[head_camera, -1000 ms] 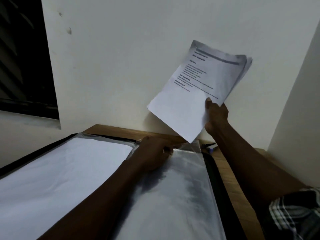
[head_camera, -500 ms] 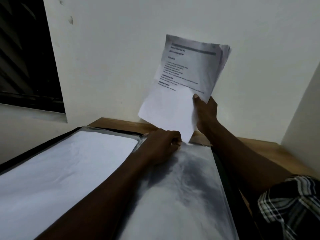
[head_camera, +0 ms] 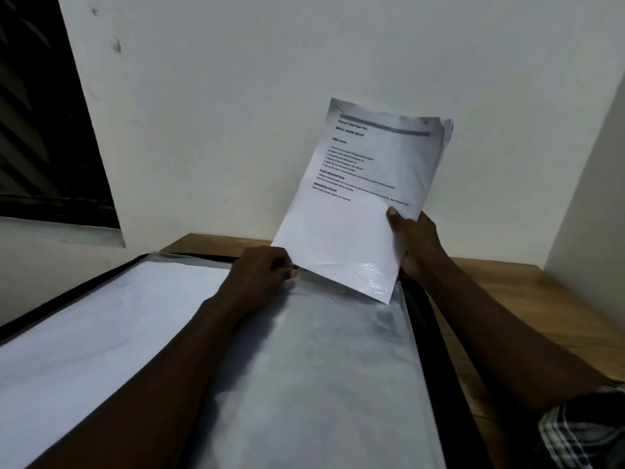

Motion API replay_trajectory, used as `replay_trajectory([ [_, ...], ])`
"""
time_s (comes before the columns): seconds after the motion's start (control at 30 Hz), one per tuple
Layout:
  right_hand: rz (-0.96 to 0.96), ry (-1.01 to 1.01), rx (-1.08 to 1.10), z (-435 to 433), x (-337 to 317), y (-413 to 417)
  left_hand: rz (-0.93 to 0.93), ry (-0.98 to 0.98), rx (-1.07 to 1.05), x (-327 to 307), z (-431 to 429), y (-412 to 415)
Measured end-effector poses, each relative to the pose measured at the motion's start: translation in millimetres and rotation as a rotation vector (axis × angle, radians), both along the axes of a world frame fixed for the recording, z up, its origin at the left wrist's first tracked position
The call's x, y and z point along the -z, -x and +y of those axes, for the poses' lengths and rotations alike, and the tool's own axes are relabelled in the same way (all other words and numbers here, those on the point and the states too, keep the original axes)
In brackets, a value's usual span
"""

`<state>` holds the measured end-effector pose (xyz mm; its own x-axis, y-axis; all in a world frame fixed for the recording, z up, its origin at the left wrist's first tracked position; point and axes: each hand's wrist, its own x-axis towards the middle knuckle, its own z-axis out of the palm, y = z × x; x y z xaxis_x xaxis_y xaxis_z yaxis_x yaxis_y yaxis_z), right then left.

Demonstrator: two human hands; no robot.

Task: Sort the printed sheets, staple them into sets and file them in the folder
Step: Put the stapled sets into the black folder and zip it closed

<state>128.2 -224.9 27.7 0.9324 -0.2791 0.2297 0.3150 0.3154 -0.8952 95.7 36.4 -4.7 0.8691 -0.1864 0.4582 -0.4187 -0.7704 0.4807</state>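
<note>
An open black folder (head_camera: 436, 336) lies on the wooden table (head_camera: 507, 299), with clear plastic sleeves on both sides. My right hand (head_camera: 414, 242) grips a set of printed sheets (head_camera: 365, 198) by its right edge, held nearly upright. The set's bottom edge sits inside the top opening of the right-hand sleeve (head_camera: 324, 367). My left hand (head_camera: 262, 275) pinches the top edge of that sleeve beside the sheets' lower left corner. The left-hand sleeve (head_camera: 101, 326) holds white paper.
A white wall stands just behind the table. A dark window (head_camera: 44, 123) is at the upper left. Another wall closes in at the right, beyond a strip of bare table. A checked sleeve shows at the lower right corner.
My right hand has lowered the printed set from in front of the wall down to the sleeve, and its bottom edge has now entered the opening. My left hand has stayed pinching the sleeve's top.
</note>
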Motion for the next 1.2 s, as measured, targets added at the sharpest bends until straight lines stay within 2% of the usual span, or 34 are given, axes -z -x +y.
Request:
replay_trajectory([
  [0.1,0.017,0.027,-0.016,-3.6,1.4,-2.6,0.021,0.074,-0.012,-3.1,1.9,-0.2],
  [0.27,0.026,0.094,-0.052,-3.0,5.2,-7.1,0.094,0.364,-0.035,-4.1,7.0,5.8],
  [0.37,0.015,0.116,-0.089,-3.1,6.8,-8.7,0.129,0.457,-0.051,-3.2,8.2,5.3],
  [0.5,0.031,0.211,-0.052,-4.9,8.9,-9.9,0.053,0.358,-0.115,-3.2,4.8,4.2],
  [0.6,0.048,0.318,-0.019,-3.4,5.8,-8.2,0.061,0.374,-0.113,-1.2,3.7,3.6],
  [0.77,0.155,0.324,-0.200,-1.5,-0.4,0.3,0.027,0.380,-0.168,0.7,3.8,1.4],
  [0.9,0.204,0.434,-0.133,-6.0,6.1,-4.4,0.060,0.352,-0.177,0.3,1.8,0.7],
  [1.07,0.169,0.500,-0.101,-10.4,2.6,-7.3,0.124,0.169,-0.206,-4.3,-3.3,1.9],
  [1.2,0.258,0.617,-0.091,-14.7,9.4,-11.6,0.143,0.059,-0.229,-8.8,-4.4,1.1],
])
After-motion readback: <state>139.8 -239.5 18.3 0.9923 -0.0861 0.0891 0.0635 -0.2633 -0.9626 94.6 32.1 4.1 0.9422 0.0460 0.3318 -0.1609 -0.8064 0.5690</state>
